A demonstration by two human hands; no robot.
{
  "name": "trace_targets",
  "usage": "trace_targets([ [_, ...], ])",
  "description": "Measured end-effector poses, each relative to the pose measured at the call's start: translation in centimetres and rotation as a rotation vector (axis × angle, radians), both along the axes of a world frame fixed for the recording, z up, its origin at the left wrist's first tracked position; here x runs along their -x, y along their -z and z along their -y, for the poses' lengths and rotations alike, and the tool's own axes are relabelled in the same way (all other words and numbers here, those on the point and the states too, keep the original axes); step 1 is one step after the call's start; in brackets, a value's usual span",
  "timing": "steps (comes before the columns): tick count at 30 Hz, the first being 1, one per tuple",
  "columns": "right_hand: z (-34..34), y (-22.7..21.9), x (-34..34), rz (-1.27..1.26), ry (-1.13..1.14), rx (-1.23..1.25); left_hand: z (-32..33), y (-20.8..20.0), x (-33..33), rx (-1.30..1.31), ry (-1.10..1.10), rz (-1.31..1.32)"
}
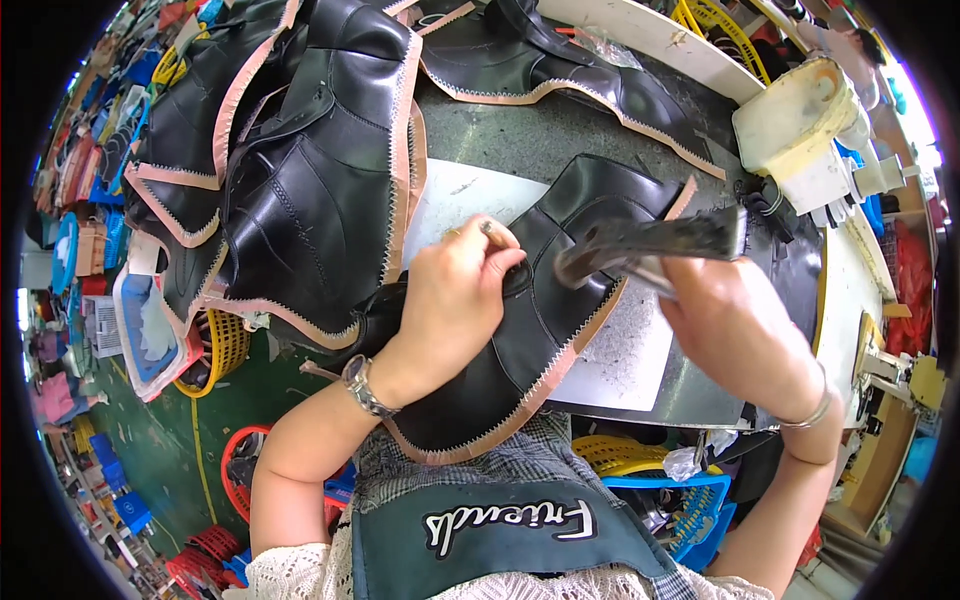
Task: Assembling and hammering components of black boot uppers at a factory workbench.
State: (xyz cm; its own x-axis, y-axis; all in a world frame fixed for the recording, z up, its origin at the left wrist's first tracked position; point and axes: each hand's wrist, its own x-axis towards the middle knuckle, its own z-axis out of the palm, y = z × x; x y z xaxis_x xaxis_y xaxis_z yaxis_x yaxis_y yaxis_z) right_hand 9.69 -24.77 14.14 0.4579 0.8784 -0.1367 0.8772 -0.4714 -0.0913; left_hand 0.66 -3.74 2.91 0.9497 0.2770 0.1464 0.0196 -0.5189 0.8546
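Observation:
A black leather boot upper (468, 405) with a zigzag-stitched, pinkish-tan edge lies across the near edge of the worktable, partly hanging toward me. My left hand (450, 290) is closed on it, thumb and fingers pinched at a small dark strap or fold near its middle. Just right of those fingers, over the leather, is a hammer (715, 235), its near end blurred. My right hand (730, 320) is wrapped round the hammer's handle, most of which the fingers hide. Whether the hammer touches the leather I cannot tell.
More black uppers (300, 200) are heaped at the left, and another (560, 75) lies at the back. A white sheet (630, 370) covers part of the dark tabletop. At the right stands a cream machine (800, 110). Yellow (222, 350) and blue (705, 500) baskets stand below table level.

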Motion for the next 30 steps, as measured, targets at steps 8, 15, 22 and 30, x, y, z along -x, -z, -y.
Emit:
trace_targets([
  [8,0.2,6.1,2.8,-0.137,0.016,-0.088,-2.5,-3.7,1.6,0.404,-0.002,-0.171],
  [15,0.4,7.3,3.3,-0.198,0.130,-0.198,-1.9,-1.5,2.4,0.279,-0.031,-0.196],
  [22,0.4,7.0,3.0,-0.164,0.112,-0.180,-1.3,-1.9,2.0,0.071,0.000,-0.130],
  [30,-1.6,0.0,1.9,-0.162,0.351,-0.676,-1.2,-0.8,2.8,-0.193,0.026,0.095],
])
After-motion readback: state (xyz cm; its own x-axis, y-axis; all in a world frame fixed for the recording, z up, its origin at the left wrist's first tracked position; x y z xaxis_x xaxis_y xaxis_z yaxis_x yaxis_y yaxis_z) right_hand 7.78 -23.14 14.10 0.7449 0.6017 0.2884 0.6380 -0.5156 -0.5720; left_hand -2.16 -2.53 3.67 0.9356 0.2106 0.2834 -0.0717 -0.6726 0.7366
